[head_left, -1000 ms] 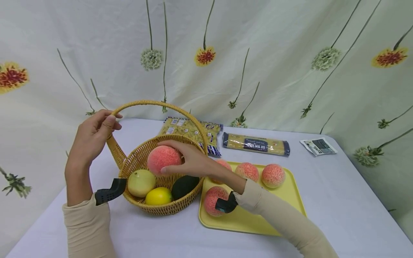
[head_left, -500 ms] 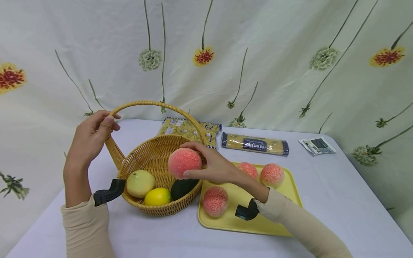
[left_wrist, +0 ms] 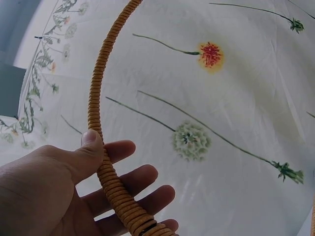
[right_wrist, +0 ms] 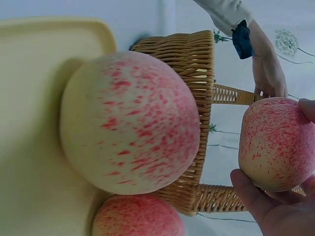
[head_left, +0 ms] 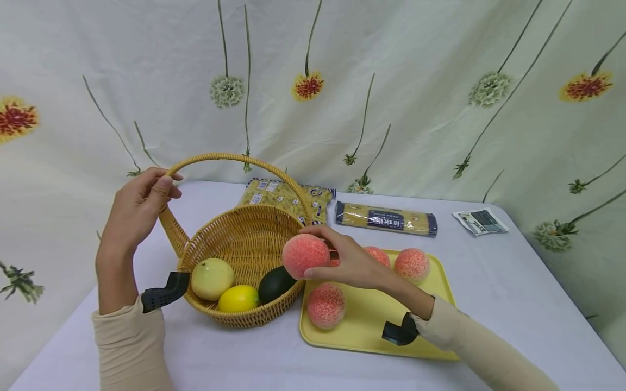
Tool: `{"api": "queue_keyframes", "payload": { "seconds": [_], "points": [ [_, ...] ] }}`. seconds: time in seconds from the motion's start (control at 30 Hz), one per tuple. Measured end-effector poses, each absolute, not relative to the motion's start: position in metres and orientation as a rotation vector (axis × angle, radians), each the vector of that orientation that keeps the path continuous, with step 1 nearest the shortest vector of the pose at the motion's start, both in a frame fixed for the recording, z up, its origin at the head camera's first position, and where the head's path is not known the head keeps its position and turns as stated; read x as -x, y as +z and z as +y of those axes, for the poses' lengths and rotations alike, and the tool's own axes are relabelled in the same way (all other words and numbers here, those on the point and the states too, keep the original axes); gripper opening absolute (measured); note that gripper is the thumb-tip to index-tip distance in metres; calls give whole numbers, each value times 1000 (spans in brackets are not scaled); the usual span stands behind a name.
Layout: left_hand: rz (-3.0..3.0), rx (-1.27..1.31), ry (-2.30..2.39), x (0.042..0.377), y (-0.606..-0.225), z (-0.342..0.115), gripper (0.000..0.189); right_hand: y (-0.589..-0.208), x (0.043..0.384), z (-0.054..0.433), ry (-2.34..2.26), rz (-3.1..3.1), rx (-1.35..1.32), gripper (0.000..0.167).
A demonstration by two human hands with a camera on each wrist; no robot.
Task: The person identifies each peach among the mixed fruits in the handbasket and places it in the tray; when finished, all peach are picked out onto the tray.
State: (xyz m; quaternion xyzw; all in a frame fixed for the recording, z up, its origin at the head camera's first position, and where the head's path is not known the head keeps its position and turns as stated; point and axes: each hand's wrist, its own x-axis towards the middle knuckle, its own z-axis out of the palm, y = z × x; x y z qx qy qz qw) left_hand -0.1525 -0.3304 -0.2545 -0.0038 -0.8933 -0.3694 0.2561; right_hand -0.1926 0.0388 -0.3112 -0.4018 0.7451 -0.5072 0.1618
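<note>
In the head view my left hand (head_left: 134,214) pinches the wrapped handle (head_left: 230,156) of a wicker basket (head_left: 239,231), thumb on one side and fingers on the other, as the left wrist view also shows. A pinkish-red peach (head_left: 305,256) is gripped between the thumb and fingers of my right hand (head_left: 349,264), held up at the basket's right rim beside the yellow tray (head_left: 376,320). Inside the basket lie a pale yellow-green round fruit (head_left: 212,278), a lemon (head_left: 238,298) and a dark green avocado (head_left: 276,283). Several peaches sit on the tray, one (head_left: 326,305) at its near left; my right hand partly hides another.
Behind the basket lies a clear bag of yellow pasta (head_left: 274,193). A long pasta packet (head_left: 386,218) is right of it, and a small white sachet (head_left: 481,222) lies farther right. A flowered cloth (head_left: 415,136) hangs along the table's back.
My right hand has carried the peach from over the inside of the basket rightward to its rim and the tray's left edge. My left hand keeps its hold on the handle.
</note>
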Motion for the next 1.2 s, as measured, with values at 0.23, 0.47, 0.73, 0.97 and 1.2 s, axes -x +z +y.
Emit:
{"api": "queue_keyframes", "payload": {
  "seconds": [0.23,0.47,0.73,0.97,1.2],
  "points": [
    [-2425,10,-1007,153,-255,-331,36,-319,190,55,-1476,2138,1155,64],
    [-2432,7,-1001,153,-256,-331,36,-325,185,70,-1460,2194,1089,67],
    [-2434,5,-997,153,-256,-332,35,-333,182,87,-1474,2196,1075,66],
    [-2439,0,-997,154,-255,-333,37,-336,179,101,-1420,2277,1012,67],
    [-2438,-1,-996,154,-254,-333,37,-345,178,115,-1409,2281,990,62]
  ]
}}
